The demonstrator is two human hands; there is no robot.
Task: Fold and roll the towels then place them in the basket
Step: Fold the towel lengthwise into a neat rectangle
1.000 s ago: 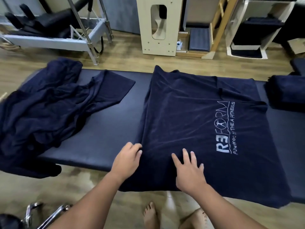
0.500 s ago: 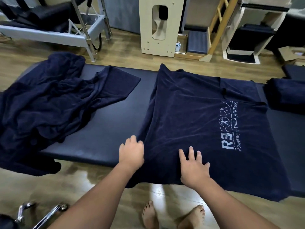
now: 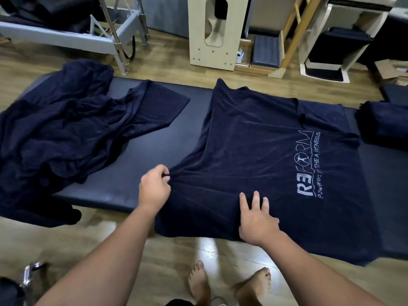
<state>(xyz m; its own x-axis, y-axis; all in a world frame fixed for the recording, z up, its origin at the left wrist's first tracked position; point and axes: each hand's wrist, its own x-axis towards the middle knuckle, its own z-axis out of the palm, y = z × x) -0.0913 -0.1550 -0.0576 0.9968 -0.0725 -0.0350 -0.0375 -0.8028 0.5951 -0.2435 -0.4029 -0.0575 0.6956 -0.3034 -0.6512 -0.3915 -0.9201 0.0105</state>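
A navy towel (image 3: 254,151) with a white logo lies spread flat over the dark padded bench (image 3: 154,157), its near edge hanging over the front. My left hand (image 3: 154,188) pinches the towel's left edge, and the cloth is drawn into a taut crease toward it. My right hand (image 3: 257,219) rests flat on the towel near the front edge with its fingers spread. A second navy towel (image 3: 66,133) lies crumpled in a heap at the bench's left end. No basket is in view.
A dark rolled or folded bundle (image 3: 382,124) sits at the bench's right end. Behind the bench stand a metal-framed exercise machine (image 3: 77,36), a pale wooden unit (image 3: 215,32) and a white stand (image 3: 335,45). My bare feet (image 3: 229,283) stand on the wooden floor.
My left hand went from lying on the towel's left edge to pinching it and pulling it leftward. My right hand stayed flat on the towel.
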